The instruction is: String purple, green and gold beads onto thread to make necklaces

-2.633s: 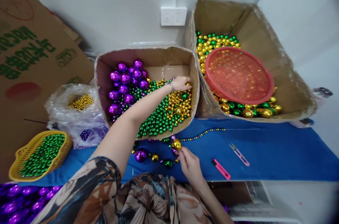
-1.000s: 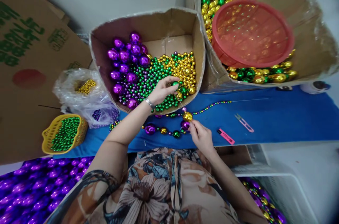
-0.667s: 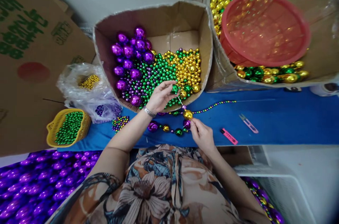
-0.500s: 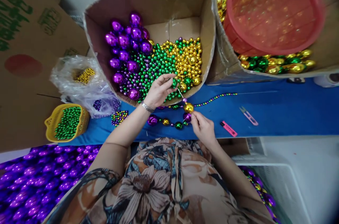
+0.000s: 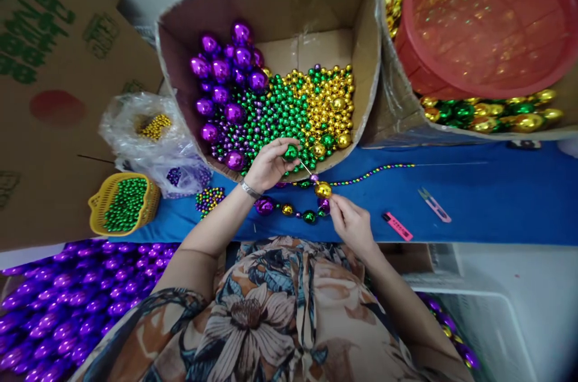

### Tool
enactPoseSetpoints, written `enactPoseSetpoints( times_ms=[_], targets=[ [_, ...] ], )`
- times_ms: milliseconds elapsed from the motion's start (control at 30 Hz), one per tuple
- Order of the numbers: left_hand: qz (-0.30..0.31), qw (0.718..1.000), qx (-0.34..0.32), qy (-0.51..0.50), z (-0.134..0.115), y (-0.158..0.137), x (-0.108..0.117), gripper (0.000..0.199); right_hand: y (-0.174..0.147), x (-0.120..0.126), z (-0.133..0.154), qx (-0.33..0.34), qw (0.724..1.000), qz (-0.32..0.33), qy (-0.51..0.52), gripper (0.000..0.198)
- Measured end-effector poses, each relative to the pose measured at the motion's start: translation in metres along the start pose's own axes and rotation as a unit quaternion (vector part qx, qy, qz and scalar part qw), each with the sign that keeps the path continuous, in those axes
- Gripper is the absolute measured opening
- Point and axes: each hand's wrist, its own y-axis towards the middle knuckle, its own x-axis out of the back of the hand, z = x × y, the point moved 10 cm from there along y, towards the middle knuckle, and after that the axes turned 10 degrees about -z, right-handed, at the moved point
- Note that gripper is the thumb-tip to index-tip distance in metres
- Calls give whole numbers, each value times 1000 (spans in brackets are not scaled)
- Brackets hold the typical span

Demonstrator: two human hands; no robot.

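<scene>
Far left of the left hand (image 5: pixel 267 169), a yellow basket (image 5: pixel 145 213) of green beads; nearer to that hand, a plastic bag (image 5: pixel 115 123) with gold beads (image 5: pixel 155 126) showing, then a patch of small mixed beads (image 5: pixel 210 203) just left of the wrist. Just beyond the left hand, a cardboard box (image 5: pixel 271 9) with big purple balls (image 5: pixel 221 70) and loose green and gold beads. Over its near edge, the left hand, curled into a half-closed pinch on a green ball (image 5: pixel 290 153), with a pale line (image 5: pixel 306 167) coming from the same grip; threaded or merely held alongside, impossible to tell. Between the hands, a small purple bead (image 5: pixel 314 178), then a gold ball (image 5: pixel 323 190) at the beaded strand (image 5: pixel 264 206). Best, probably, to hold the line straight, turn the green ball's hole along it, and squeeze lightly, given such slick roundness. At the gold ball, the right hand (image 5: pixel 352 222), fingers pinched on the strand, exact contact hidden; better to anchor there than tug. Right of the right hand, a thin run of small beads (image 5: pixel 374 174) leading away, a pink cutter (image 5: pixel 397 227), then snips (image 5: pixel 434 204); farther beyond, a red basket (image 5: pixel 418 72).
</scene>
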Motion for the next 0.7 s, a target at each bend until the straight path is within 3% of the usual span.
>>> enactPoseSetpoints(
  times_ms=[367,700],
  targets=[
    [11,1000,19,-17,4,-4,-2,31,3,-2,0,-1,1000,6,-4,23],
    [36,998,-3,44,0,-5,1,30,0,-5,-3,10,1000,24,-11,22]
  ],
)
